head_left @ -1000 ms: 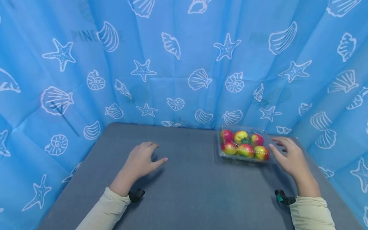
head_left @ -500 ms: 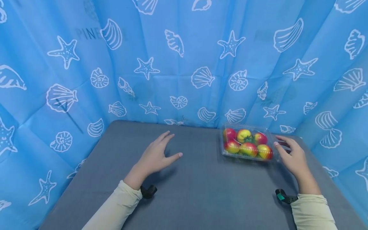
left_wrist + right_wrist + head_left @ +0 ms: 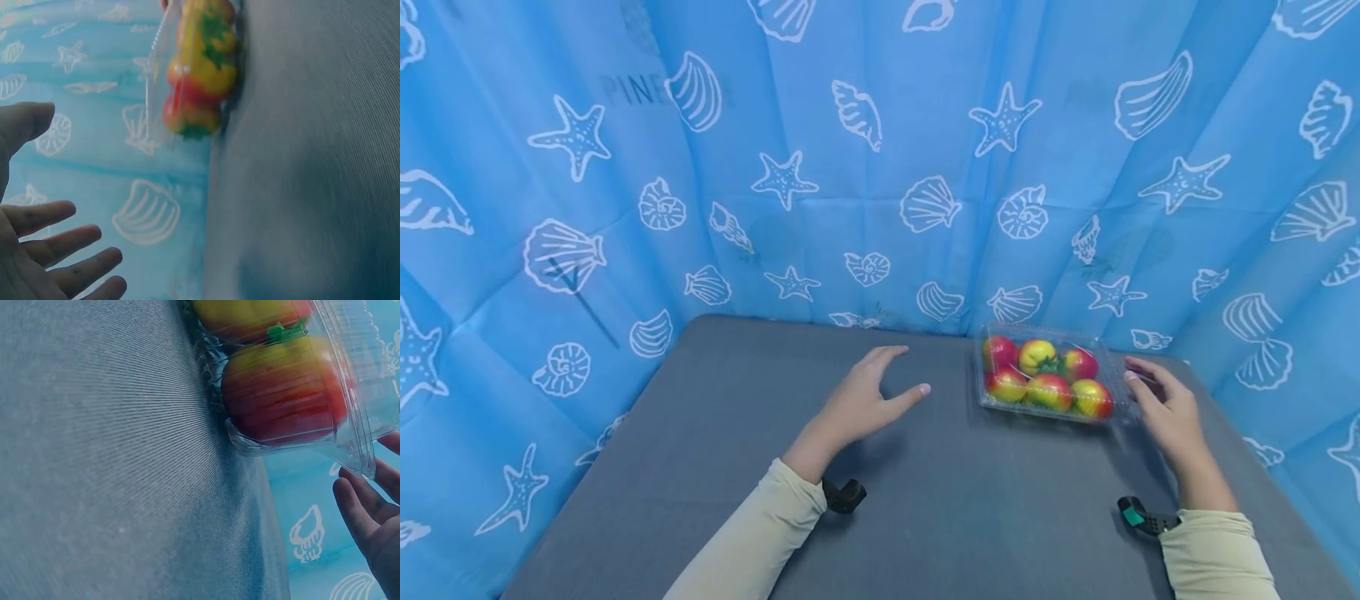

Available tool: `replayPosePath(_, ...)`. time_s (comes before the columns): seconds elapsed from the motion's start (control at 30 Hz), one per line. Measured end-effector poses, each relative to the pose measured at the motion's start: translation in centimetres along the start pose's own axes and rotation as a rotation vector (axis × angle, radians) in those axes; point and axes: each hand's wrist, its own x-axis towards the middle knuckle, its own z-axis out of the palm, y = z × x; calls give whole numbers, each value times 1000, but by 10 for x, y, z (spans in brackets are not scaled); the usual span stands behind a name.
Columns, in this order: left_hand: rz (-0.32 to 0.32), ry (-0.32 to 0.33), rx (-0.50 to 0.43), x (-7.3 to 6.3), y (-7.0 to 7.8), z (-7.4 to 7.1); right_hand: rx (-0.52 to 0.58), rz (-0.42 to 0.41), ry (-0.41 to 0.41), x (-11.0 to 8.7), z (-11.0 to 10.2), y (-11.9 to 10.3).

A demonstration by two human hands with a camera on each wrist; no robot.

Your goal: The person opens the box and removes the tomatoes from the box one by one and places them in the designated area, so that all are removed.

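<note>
A clear plastic clamshell box (image 3: 981, 396) stands at the back right of the table in the head view. Inside are several red-and-yellow fruits (image 3: 1048, 392) with green leafy tops, tomato-like. My right hand (image 3: 1172, 412) is at the box's right end, thumb and fingers loosely bent. In the right wrist view its fingertips lie by the box's rim (image 3: 359, 434); whether they touch it I cannot tell. My left hand (image 3: 859, 404) hovers above the table, left of the box and apart from it. Its fingers (image 3: 75, 275) are spread and hold nothing.
A grey cloth-covered table (image 3: 970, 517) lies beneath both hands. Behind it and at its sides hangs a blue curtain (image 3: 865, 217) printed with white shells and starfish. The box stands close to the table's back edge, near the curtain.
My left hand has moved right across the table, toward the box. The right hand has barely moved beside the box's end. The whole head view has shifted slightly.
</note>
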Motion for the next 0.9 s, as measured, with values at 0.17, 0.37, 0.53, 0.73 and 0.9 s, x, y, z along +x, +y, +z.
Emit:
replayPosePath(0.17, -3, -1, -116, 9, 11, 16, 44, 4, -21, -1, 2, 2)
replayPosePath(0.37, -11, -6, -232, 19, 19, 38, 52, 23, -49, 0, 3, 1)
replayPosePath(0.53, -7, 3, -272, 26, 26, 59, 37, 40, -77, 1, 4, 2)
replayPosePath(0.73, 16, -4, -301, 33, 36, 79, 38, 48, -104, 2, 3, 2)
replayPosePath(0.9, 39, -8, -314, 39, 44, 94, 56, 21, -92, 3, 5, 2)
